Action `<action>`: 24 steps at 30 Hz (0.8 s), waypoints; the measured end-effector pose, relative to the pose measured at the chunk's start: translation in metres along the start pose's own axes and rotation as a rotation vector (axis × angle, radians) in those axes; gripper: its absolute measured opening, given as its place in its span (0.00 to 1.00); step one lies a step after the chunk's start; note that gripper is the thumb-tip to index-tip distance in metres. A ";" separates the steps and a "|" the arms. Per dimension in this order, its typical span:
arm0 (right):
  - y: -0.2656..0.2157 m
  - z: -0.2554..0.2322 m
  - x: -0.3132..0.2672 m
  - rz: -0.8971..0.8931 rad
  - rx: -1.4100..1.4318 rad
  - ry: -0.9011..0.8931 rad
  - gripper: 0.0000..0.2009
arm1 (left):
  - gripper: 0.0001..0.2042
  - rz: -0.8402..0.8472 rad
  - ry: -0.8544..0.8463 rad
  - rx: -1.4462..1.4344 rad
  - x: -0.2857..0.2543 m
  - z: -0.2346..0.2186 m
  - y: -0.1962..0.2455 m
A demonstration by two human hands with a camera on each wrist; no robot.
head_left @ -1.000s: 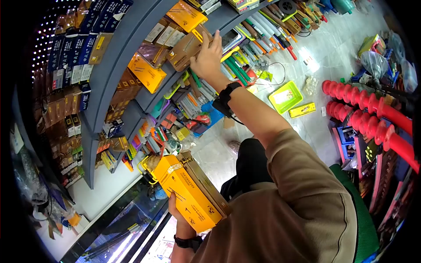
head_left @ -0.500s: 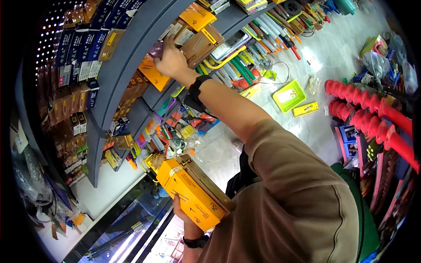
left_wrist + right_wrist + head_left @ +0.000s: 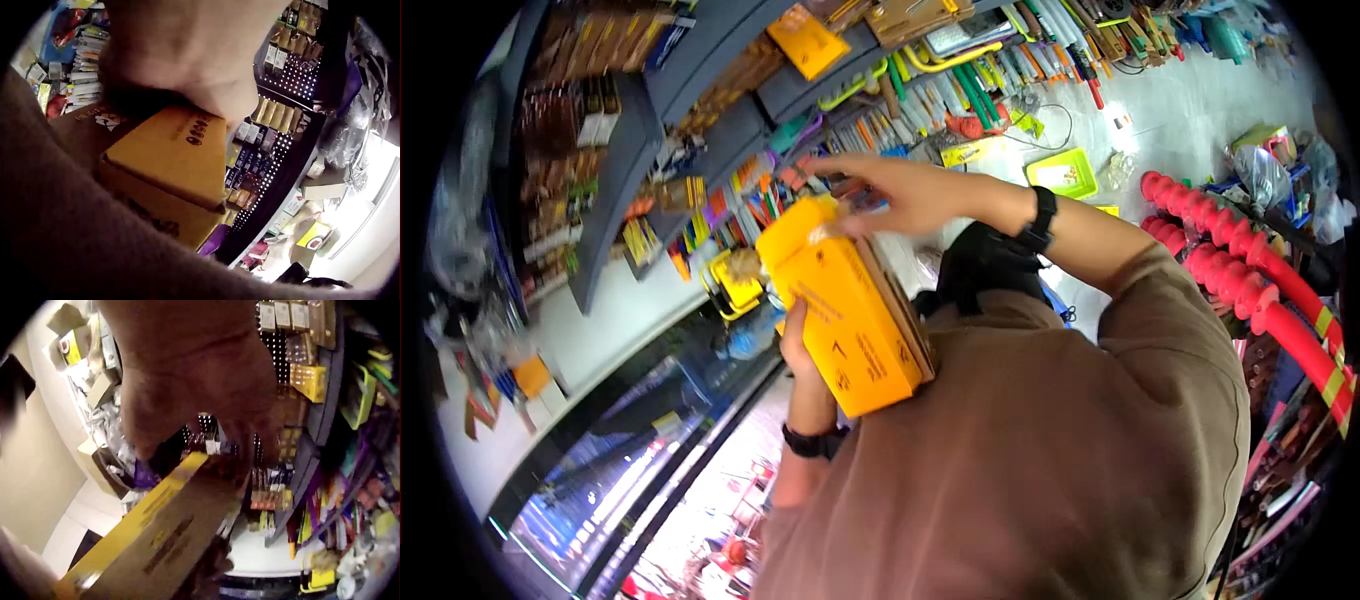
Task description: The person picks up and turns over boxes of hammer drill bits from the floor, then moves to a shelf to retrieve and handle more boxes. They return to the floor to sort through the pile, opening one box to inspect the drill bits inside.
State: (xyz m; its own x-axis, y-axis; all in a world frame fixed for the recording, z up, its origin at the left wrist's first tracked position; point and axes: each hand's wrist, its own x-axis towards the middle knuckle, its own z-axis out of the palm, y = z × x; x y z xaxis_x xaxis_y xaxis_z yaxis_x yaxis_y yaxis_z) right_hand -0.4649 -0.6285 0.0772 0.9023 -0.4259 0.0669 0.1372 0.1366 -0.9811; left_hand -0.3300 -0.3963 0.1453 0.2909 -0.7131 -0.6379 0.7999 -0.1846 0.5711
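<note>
A long yellow box (image 3: pixel 850 320) with dark print leans against the person's chest. Flat along its far side lies a brown cardboard box (image 3: pixel 175 531). The left hand (image 3: pixel 802 345) grips the pair from the left, thumb on the yellow face; its other fingers are mostly hidden. At the upper end of the boxes, the right hand (image 3: pixel 905 195) reaches across with fingers extended and slightly blurred, thumb side near the yellow box's top. In the right wrist view this hand arches over the boxes' end, with a gap between thumb and fingers.
Grey shelves (image 3: pixel 615 170) packed with small boxes curve along the left. Another yellow box (image 3: pixel 808 42) sits on the shelf edge. A glass counter (image 3: pixel 640 460) stands at lower left. Red spiral augers (image 3: pixel 1220 250) stand at right; a lime-green tray (image 3: pixel 1062 174) lies on the floor.
The right hand has left the boxes on the shelf and come down to the top of the held yellow box. The left hand's boxes stand higher in view, and the head view has shifted.
</note>
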 end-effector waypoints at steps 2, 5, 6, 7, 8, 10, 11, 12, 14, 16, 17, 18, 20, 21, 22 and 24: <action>-0.040 0.020 -0.036 -0.205 -0.272 -0.150 0.41 | 0.25 -0.015 -0.044 0.026 -0.002 0.010 0.006; -0.025 0.030 -0.051 -0.225 -0.364 -0.089 0.42 | 0.23 -0.081 -0.099 0.097 -0.006 0.013 0.014; -0.021 0.035 -0.052 -0.262 -0.356 -0.032 0.42 | 0.22 -0.116 -0.105 0.131 -0.005 0.012 0.016; -0.012 0.039 -0.051 -0.257 -0.375 -0.037 0.42 | 0.22 -0.114 -0.121 0.118 -0.003 0.011 0.019; -0.001 0.045 -0.049 -0.275 -0.378 0.017 0.43 | 0.21 -0.147 -0.178 0.122 -0.002 0.011 0.021; 0.001 0.062 -0.048 -0.286 -0.382 0.087 0.51 | 0.21 -0.174 -0.211 0.170 -0.005 0.011 0.025; -0.001 0.068 -0.051 -0.281 -0.397 0.078 0.51 | 0.21 -0.171 -0.220 0.155 -0.011 0.013 0.030; -0.003 0.075 -0.052 -0.196 -0.301 0.074 0.52 | 0.22 -0.213 -0.229 0.195 -0.019 0.014 0.039; -0.005 0.085 -0.054 -0.081 -0.266 0.054 0.55 | 0.23 -0.267 -0.253 0.234 -0.028 0.004 0.048; -0.012 0.103 -0.061 -0.017 -0.200 0.072 0.56 | 0.23 -0.285 -0.274 0.245 -0.032 -0.016 0.050; -0.016 0.112 -0.063 0.042 -0.131 0.105 0.57 | 0.23 -0.308 -0.299 0.269 -0.036 -0.026 0.051; -0.020 0.119 -0.065 0.171 0.014 0.099 0.59 | 0.24 -0.315 -0.303 0.226 -0.042 -0.029 0.050; 0.004 0.130 -0.063 0.269 0.364 0.143 0.45 | 0.23 -0.331 -0.314 0.204 -0.053 -0.037 0.052; 0.004 0.138 -0.059 0.308 0.582 0.154 0.40 | 0.23 -0.354 -0.326 0.191 -0.057 -0.042 0.053; 0.002 0.147 -0.058 0.279 0.661 0.151 0.33 | 0.24 -0.344 -0.319 0.191 -0.059 -0.048 0.054; 0.000 0.155 -0.060 0.280 0.741 0.102 0.33 | 0.24 -0.317 -0.354 0.130 -0.063 -0.064 0.055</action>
State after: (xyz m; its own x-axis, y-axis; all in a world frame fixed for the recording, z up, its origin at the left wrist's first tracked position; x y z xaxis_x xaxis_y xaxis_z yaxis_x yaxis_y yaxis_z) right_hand -0.4558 -0.4637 0.1015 0.9066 -0.3623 -0.2164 0.1788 0.7942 -0.5808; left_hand -0.2707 -0.3187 0.1839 -0.1710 -0.7900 -0.5889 0.7413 -0.4968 0.4513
